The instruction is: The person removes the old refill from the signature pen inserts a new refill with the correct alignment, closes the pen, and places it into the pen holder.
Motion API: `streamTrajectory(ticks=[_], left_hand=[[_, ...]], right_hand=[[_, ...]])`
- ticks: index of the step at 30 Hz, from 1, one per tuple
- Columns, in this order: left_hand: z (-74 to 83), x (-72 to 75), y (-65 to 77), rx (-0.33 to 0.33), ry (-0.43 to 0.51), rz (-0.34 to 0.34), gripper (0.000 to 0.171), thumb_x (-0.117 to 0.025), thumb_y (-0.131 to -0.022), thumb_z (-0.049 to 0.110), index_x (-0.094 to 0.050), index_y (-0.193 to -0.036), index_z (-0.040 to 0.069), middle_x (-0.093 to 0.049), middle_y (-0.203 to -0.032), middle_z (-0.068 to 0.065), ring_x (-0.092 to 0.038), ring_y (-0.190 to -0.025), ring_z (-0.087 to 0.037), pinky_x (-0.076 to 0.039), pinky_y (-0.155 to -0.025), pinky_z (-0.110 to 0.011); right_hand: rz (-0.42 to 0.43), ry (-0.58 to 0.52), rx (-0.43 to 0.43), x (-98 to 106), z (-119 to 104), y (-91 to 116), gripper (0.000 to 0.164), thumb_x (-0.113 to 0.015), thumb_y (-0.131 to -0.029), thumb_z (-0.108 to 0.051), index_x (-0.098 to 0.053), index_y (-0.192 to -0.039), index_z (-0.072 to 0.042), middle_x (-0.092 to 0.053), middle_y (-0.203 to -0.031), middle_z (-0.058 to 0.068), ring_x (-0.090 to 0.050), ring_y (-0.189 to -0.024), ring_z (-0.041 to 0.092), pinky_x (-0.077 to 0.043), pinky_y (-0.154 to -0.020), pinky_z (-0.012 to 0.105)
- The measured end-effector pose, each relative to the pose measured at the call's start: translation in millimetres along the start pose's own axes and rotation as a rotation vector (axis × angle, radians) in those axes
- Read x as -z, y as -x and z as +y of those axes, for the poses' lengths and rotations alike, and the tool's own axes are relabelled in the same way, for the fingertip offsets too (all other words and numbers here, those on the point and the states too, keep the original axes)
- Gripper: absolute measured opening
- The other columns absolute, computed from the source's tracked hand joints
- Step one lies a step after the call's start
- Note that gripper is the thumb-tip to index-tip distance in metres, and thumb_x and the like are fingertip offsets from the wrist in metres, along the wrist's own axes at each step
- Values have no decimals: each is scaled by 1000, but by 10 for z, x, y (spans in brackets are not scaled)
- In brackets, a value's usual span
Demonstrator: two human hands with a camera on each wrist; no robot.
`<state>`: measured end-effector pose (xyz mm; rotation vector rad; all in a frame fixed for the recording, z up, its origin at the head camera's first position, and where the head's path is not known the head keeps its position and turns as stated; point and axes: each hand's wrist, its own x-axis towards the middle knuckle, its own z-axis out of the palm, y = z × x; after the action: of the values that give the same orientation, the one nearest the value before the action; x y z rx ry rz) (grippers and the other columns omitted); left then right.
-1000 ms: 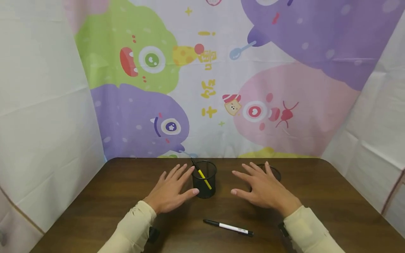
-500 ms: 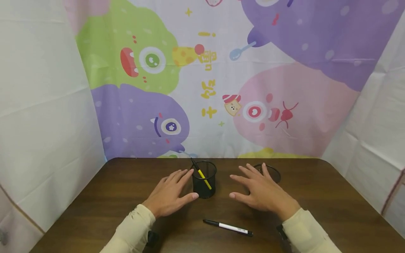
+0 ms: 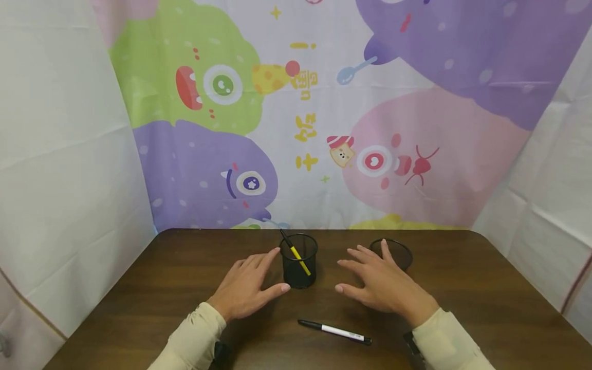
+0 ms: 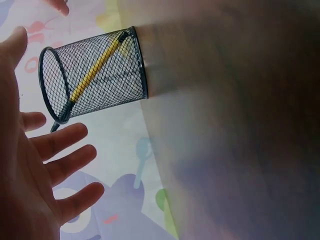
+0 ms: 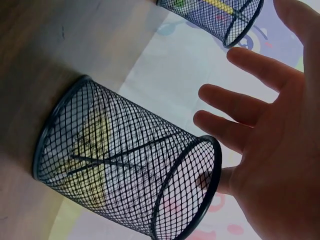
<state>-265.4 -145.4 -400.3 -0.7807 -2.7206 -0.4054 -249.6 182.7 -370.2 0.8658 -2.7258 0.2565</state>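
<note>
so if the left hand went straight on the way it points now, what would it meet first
Most likely the mesh cup holding the yellow pen, just ahead of the left hand in the head view, though depth is unclear.

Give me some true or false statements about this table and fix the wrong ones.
The yellow-and-black pen leans inside the left mesh pen holder. True.
The left mesh pen holder lies on its side. False: it stands upright.
The white-and-black pen lies on the brown table. True.
The white-and-black pen is being gripped. False: neither the left hand nor the right hand holds it.
</note>
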Motion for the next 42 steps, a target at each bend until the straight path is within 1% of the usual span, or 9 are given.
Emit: streamTrajectory(ticks=[4, 10, 16, 20, 24, 27, 33, 38, 42], left_hand=[[9, -3, 7, 15, 2, 3, 86, -46, -93, 73, -40, -153, 12, -55, -143, -8, -53, -130, -28, -42, -104, -53], [11, -31, 9, 32, 11, 4, 81, -50, -93, 71, -50, -144, 7, -59, -138, -9, -56, -125, -28, -44, -102, -52], [30, -46, 6, 49, 51, -6, 69, -58, -95, 61, -55, -140, 9, -61, -135, -8, -56, -125, -26, -44, -102, -52], [43, -59, 10, 47, 49, -14, 64, -59, -95, 58, -58, -137, 10, -61, -134, -6, -55, -126, -25, -44, -102, -52], [64, -102, 5, 21, 61, -24, 58, -58, -97, 57, -62, -133, 12, -63, -131, -4, -57, -123, -24, -45, -100, -52], [85, -135, -13, -20, 72, -16, 51, -57, -98, 54, -65, -128, 14, -65, -126, -3, -61, -117, -23, -47, -97, -51], [127, -171, -69, -100, 59, -1, 38, -59, -99, 48, -72, -116, 16, -70, -112, 1, -66, -103, -19, -52, -88, -47], [164, -178, -77, -130, 40, -18, 28, -63, -97, 43, -74, -107, 19, -71, -102, 5, -68, -93, -14, -56, -76, -39], [181, -179, -68, -134, 38, -43, 24, -64, -97, 41, -75, -103, 20, -72, -96, 10, -67, -87, -10, -55, -68, -35]], right_hand=[[2, -3, 4, -16, -16, -2, 63, -53, -95, -66, -67, -131, -16, -57, -141, 13, -41, -140, 36, -6, -111, 74], [3, 10, 12, -33, -23, 2, 61, -54, -95, -64, -68, -129, -15, -59, -138, 12, -44, -138, 35, -7, -112, 73], [31, 20, 27, -65, -36, -9, 57, -56, -96, -61, -70, -125, -14, -62, -134, 11, -45, -137, 35, -3, -113, 72], [48, 35, 33, -93, -45, -17, 53, -58, -96, -58, -70, -124, -14, -62, -133, 11, -46, -136, 34, -3, -113, 72], [63, 56, 37, -117, -49, -9, 50, -58, -97, -55, -71, -123, -14, -63, -132, 10, -47, -135, 33, -6, -111, 74], [80, 70, 44, -125, -49, -1, 47, -59, -98, -53, -71, -122, -14, -64, -131, 10, -48, -135, 33, -9, -111, 75], [63, 86, 47, -131, -62, 13, 47, -60, -97, -52, -71, -121, -14, -63, -132, 10, -46, -136, 32, -7, -112, 73], [57, 78, 59, -142, -87, 4, 46, -60, -98, -51, -71, -121, -12, -62, -132, 10, -46, -136, 33, -5, -114, 71], [53, 79, 66, -150, -98, 2, 45, -60, -97, -50, -72, -120, -13, -62, -132, 10, -47, -136, 33, -6, -115, 69]])
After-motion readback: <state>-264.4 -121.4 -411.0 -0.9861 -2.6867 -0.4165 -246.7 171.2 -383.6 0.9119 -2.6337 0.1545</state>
